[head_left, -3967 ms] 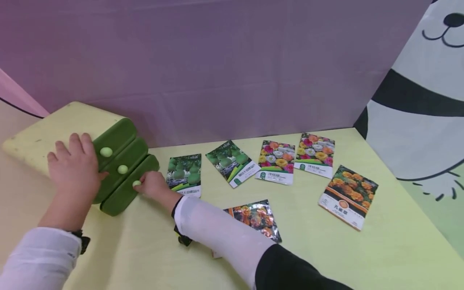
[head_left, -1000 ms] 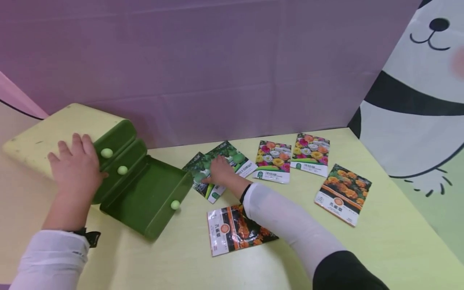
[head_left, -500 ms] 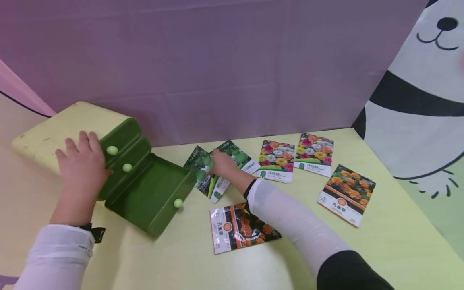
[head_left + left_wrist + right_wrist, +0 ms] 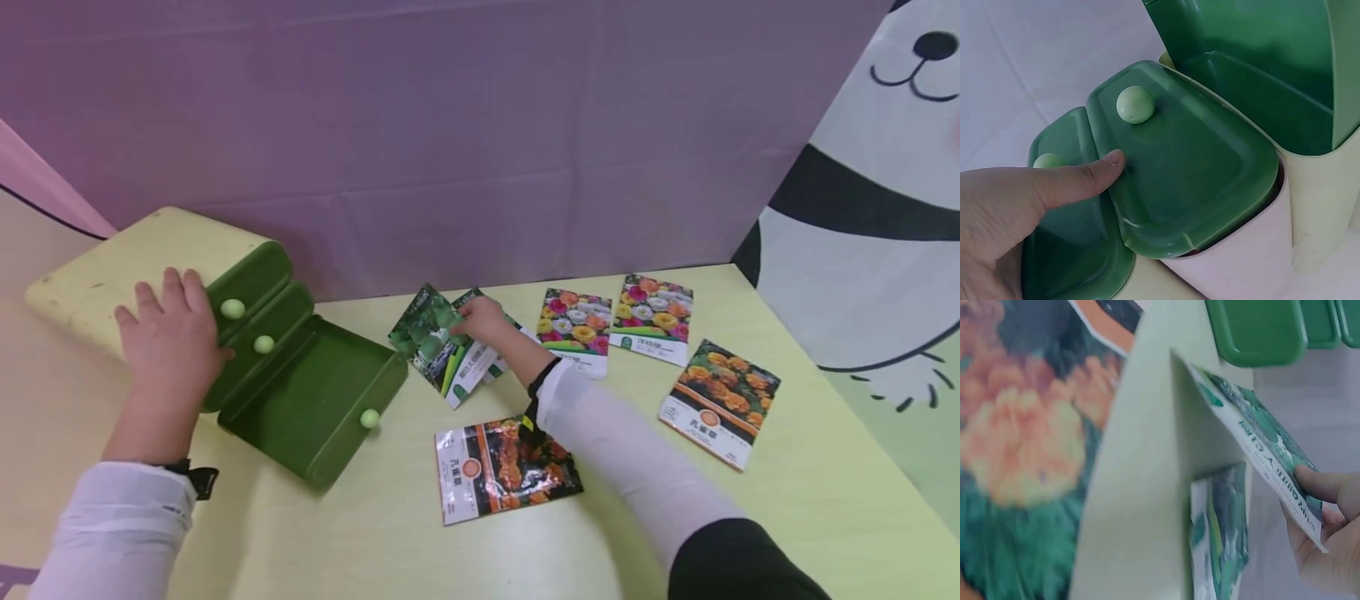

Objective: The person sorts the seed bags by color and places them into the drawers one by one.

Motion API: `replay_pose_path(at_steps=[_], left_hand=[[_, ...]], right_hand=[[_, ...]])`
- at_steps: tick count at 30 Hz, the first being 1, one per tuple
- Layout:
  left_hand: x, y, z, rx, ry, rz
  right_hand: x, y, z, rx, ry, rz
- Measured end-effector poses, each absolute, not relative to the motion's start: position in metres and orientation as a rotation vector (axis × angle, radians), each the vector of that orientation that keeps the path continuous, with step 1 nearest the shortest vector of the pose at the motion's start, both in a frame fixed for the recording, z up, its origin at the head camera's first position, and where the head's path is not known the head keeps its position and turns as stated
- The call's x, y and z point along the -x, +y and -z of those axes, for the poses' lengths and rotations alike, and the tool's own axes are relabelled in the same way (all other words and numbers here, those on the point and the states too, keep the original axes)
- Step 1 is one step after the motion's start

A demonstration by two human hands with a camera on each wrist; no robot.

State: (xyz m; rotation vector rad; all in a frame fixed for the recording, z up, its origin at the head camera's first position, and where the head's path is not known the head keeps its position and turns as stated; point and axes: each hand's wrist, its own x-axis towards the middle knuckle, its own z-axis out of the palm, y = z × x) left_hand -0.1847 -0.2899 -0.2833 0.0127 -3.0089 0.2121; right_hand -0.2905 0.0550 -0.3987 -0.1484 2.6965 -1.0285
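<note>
My left hand rests with spread fingers on the cream top of a small drawer cabinet. Its thumb lies against a green drawer front, as the left wrist view shows. The lowest drawer is pulled out, with a pale green knob on its front; nothing lies inside. My right hand pinches a green seed packet by its edge. In the right wrist view this packet stands tilted, raised over the table. A second green seed packet lies below it, partly covered in the head view.
Two seed packets with mixed flowers lie at the back right. An orange-flower packet is farther right, and another orange-flower packet lies in front, under the right wrist. A purple cloth wall borders the table's back.
The lowest drawer was closed, with my right hand at its knob; now it is out. My right hand moved to the green seed packets and lifted one. The left hand stayed on the cabinet.
</note>
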Motion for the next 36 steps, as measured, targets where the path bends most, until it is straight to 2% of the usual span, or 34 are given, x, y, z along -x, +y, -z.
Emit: replay_pose_path(at_steps=[7, 13, 16, 20, 27, 32, 36], left_hand=[[0.188, -0.293, 0.279, -0.033, -3.032, -0.136], [0.188, -0.293, 0.266, -0.011, -2.988, 0.108], [0.185, -0.281, 0.263, -0.008, -2.878, 0.271], [0.177, -0.247, 0.279, 0.041, -2.634, 0.591], [0.164, -0.187, 0.314, 0.084, -2.436, 1.401], [0.168, -0.168, 0.319, -0.049, -2.269, 2.317], [0.173, -0.162, 0.325, -0.153, -2.010, 2.806]], right_hand=[[0.292, 0.082, 0.376, 0.030, 2.641, 1.266], [0.293, 0.095, 0.353, -0.038, 2.601, 1.426], [0.291, 0.098, 0.345, -0.059, 2.568, 1.498], [0.285, 0.099, 0.341, -0.095, 2.504, 1.590], [0.271, 0.088, 0.340, -0.131, 2.386, 1.731], [0.260, 0.075, 0.339, -0.107, 2.306, 1.783], [0.251, 0.066, 0.340, -0.079, 2.252, 1.811]])
